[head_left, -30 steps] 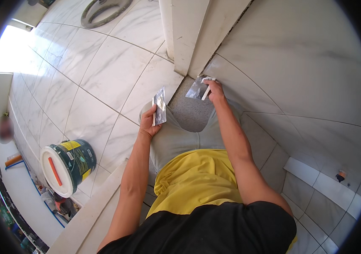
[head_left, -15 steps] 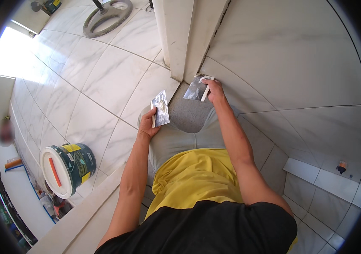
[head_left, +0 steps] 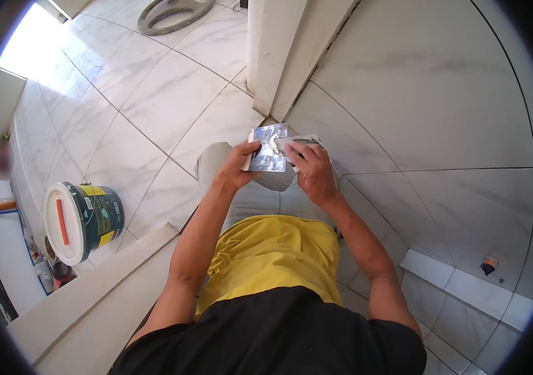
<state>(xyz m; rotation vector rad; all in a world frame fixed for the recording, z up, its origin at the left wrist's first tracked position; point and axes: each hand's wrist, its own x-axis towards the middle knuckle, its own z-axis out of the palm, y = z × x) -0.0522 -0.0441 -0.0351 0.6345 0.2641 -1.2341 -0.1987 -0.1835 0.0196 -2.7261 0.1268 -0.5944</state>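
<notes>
The right hand (head_left: 314, 169) has swung in, knuckles up, near the left hand (head_left: 236, 164).

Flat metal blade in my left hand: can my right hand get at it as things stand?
Likely yes: your right hand is just beside the flat metal blade; only the scraper it grips comes between, seeming to touch the blade.

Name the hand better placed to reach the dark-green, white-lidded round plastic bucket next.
Left, most likely: the left hand is nearer the bucket, which stands on that side. This hand holds a flat, silvery rectangular metal blade, though; the right hand, also occupied, is farther off.
</notes>
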